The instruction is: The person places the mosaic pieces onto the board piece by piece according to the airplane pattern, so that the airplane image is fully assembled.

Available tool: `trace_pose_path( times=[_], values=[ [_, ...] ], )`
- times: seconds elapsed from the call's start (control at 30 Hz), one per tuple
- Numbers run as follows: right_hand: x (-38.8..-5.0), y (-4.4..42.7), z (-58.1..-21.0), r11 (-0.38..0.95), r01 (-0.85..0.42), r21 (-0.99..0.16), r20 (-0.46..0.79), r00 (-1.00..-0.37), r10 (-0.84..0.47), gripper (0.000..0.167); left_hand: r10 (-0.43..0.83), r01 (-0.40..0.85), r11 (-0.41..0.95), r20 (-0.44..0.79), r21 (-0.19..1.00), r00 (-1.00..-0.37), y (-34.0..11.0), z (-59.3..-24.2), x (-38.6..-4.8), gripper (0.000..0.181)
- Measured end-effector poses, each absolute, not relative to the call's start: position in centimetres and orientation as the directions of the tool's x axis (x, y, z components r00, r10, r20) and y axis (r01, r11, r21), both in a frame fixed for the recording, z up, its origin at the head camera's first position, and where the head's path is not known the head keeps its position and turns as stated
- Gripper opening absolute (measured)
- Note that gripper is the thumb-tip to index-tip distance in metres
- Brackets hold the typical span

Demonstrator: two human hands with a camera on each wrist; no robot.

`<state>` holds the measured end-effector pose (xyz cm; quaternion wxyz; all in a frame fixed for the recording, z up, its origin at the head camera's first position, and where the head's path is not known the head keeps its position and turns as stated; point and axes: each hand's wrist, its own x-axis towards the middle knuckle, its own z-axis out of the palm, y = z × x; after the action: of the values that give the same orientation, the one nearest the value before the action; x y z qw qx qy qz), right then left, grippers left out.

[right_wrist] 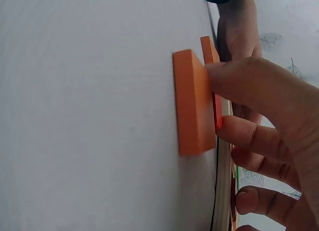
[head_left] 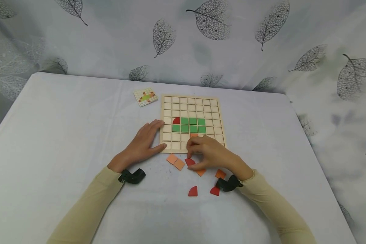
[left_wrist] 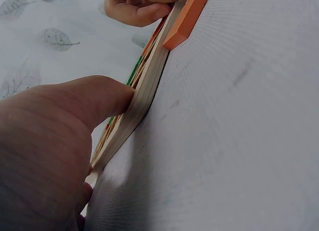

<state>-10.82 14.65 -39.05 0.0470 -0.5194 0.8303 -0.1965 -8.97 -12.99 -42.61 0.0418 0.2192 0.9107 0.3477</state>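
A wooden grid board [head_left: 221,118] lies on the table with green squares [head_left: 193,125], a red quarter-round [head_left: 177,120] and an orange square [head_left: 194,135] in its cells. My left hand [head_left: 141,142] rests at the board's left side, fingers extended, its thumb pressing the edge in the left wrist view. Just below the board, my right hand [head_left: 210,153] pinches a loose red quarter-round [head_left: 189,162] between thumb and index finger. The right wrist view shows this red piece [right_wrist: 217,110] edge-on behind an orange block [right_wrist: 192,104]; its other fingers are bent over the board.
Loose orange squares [head_left: 179,164] lie below the board, another [head_left: 220,174] farther right. Two red quarter-rounds [head_left: 193,191] [head_left: 215,190] are nearer the front. A small pattern card [head_left: 145,97] sits beyond the left hand. Leaf-print cloth [head_left: 183,40] hangs behind the white table.
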Motion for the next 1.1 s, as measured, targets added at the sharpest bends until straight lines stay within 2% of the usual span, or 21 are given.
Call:
trace_pose_path(
  times=[0.3, 0.7, 0.87, 1.1],
  values=[
    [-10.6, 14.4, -38.8, 0.422, -0.846, -0.324, 0.083, -0.470, -0.879, 0.018, 0.427, 0.372, 0.662, 0.081, 0.651, -0.901, -12.9, -42.5, -8.9, 0.076],
    [-11.4, 14.3, -37.6, 0.411, -0.756, -0.509, -0.037, -0.457, -0.889, 0.016, 0.434, 0.382, 0.655, 0.089, 0.652, -0.897, -12.9, -42.7, -8.8, 0.076],
    [-12.2, 14.0, -37.2, 0.400, -0.704, -0.586, -0.093, -0.433, -0.897, 0.017, 0.433, 0.376, 0.657, 0.082, 0.653, -0.898, -13.0, -42.7, -8.8, 0.076],
    [-13.2, 13.6, -37.1, 0.384, -0.669, -0.636, -0.117, -0.407, -0.906, 0.016, 0.435, 0.386, 0.653, 0.095, 0.652, -0.895, -13.0, -42.6, -8.8, 0.075]
  ],
)
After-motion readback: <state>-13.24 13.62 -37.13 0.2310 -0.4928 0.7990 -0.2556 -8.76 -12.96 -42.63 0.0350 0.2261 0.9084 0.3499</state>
